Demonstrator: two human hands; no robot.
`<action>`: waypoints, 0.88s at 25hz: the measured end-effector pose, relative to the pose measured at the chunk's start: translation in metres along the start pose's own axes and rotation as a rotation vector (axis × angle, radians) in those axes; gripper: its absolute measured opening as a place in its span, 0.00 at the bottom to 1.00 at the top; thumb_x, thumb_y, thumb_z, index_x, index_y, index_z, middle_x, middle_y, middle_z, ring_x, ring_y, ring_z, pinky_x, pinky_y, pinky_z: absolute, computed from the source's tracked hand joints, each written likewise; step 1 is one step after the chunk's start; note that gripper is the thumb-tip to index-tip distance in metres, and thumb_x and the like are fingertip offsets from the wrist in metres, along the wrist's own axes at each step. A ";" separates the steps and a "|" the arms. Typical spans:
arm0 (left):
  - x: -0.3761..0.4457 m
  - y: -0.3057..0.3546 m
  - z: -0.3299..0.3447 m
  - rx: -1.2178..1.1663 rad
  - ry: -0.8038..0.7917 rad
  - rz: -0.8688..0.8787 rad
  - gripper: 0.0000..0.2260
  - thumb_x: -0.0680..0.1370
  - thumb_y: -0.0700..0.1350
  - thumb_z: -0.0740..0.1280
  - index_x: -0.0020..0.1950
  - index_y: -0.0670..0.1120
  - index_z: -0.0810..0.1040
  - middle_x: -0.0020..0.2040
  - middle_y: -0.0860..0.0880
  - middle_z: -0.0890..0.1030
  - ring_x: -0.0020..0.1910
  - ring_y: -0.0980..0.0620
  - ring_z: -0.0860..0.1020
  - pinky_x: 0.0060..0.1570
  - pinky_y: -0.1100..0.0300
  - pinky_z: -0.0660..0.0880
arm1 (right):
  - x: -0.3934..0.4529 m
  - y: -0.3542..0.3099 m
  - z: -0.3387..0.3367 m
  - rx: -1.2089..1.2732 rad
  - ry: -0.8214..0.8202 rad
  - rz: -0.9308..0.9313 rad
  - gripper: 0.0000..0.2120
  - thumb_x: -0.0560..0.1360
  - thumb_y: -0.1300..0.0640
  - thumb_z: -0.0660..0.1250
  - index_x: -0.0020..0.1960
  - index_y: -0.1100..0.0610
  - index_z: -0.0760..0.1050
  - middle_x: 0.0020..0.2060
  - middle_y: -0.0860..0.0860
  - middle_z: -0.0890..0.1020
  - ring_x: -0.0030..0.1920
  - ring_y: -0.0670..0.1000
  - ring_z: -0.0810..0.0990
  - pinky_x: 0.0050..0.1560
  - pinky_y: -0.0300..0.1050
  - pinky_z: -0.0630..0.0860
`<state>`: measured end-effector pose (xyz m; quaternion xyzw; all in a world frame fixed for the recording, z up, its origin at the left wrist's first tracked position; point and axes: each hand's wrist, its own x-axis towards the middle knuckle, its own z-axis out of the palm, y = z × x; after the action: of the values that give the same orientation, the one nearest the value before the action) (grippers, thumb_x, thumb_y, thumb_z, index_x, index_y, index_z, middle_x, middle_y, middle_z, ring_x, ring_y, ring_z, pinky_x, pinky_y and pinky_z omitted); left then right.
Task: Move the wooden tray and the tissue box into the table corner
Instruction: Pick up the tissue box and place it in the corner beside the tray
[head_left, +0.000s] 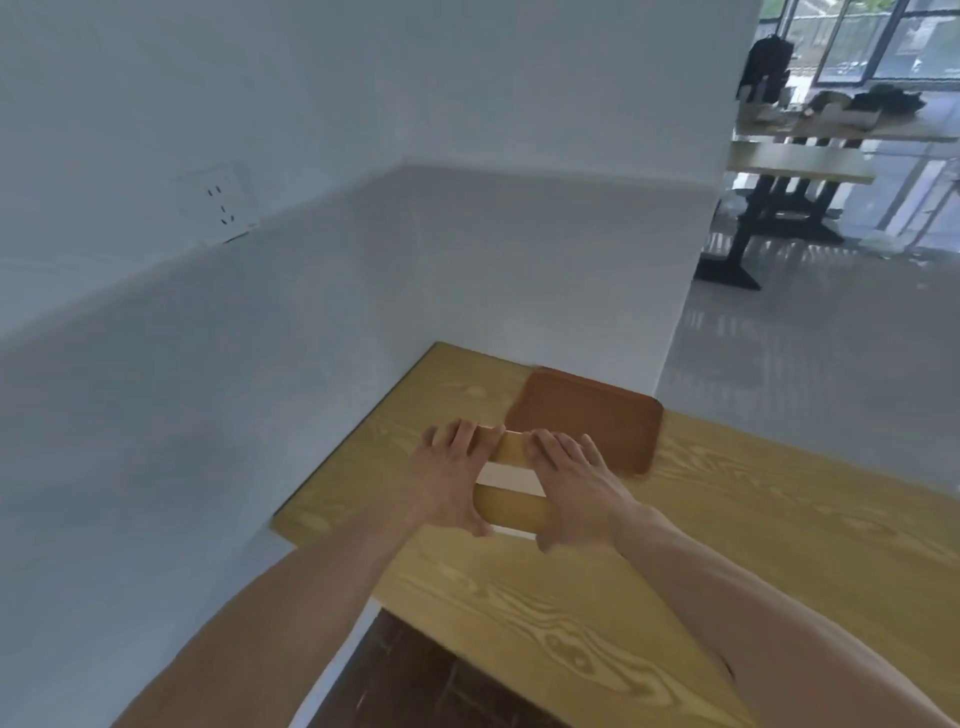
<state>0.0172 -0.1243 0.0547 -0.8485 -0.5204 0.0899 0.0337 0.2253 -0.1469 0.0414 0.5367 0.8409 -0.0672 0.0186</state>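
Note:
A yellow and white tissue box (511, 491) sits on the light wooden table (727, 545), held from both sides. My left hand (451, 475) clasps its left side and my right hand (569, 486) clasps its right side. Just beyond the box lies the reddish-brown wooden tray (592, 415), flat on the table against the white wall near the far corner. The box's far end is close to the tray's near-left edge; whether they touch is unclear.
White walls (363, 260) border the table on the left and far sides, with a power socket (221, 208) on the left wall. The table's near-left edge has a step with dark floor below. Other tables stand in the room at the right.

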 end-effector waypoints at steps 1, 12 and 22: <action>-0.009 -0.019 0.005 -0.015 0.001 -0.017 0.59 0.60 0.71 0.73 0.79 0.52 0.45 0.74 0.43 0.58 0.73 0.40 0.60 0.72 0.40 0.59 | 0.014 -0.014 0.003 -0.005 0.004 -0.022 0.63 0.60 0.38 0.76 0.80 0.56 0.41 0.80 0.54 0.49 0.79 0.56 0.45 0.78 0.64 0.43; -0.057 -0.175 0.075 -0.065 -0.011 0.002 0.59 0.59 0.74 0.70 0.79 0.51 0.44 0.74 0.42 0.57 0.73 0.39 0.60 0.71 0.39 0.60 | 0.115 -0.143 0.042 -0.012 -0.051 -0.047 0.63 0.60 0.35 0.72 0.80 0.55 0.37 0.81 0.54 0.47 0.80 0.56 0.45 0.77 0.59 0.47; 0.015 -0.214 0.116 -0.146 -0.086 0.106 0.59 0.58 0.74 0.70 0.78 0.54 0.42 0.75 0.42 0.56 0.74 0.39 0.58 0.72 0.38 0.59 | 0.172 -0.126 0.067 0.016 -0.131 0.049 0.64 0.61 0.35 0.74 0.81 0.56 0.38 0.81 0.55 0.47 0.80 0.57 0.46 0.78 0.58 0.50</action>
<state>-0.1855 -0.0172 -0.0285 -0.8704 -0.4810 0.0895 -0.0555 0.0353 -0.0531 -0.0309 0.5518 0.8239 -0.1083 0.0709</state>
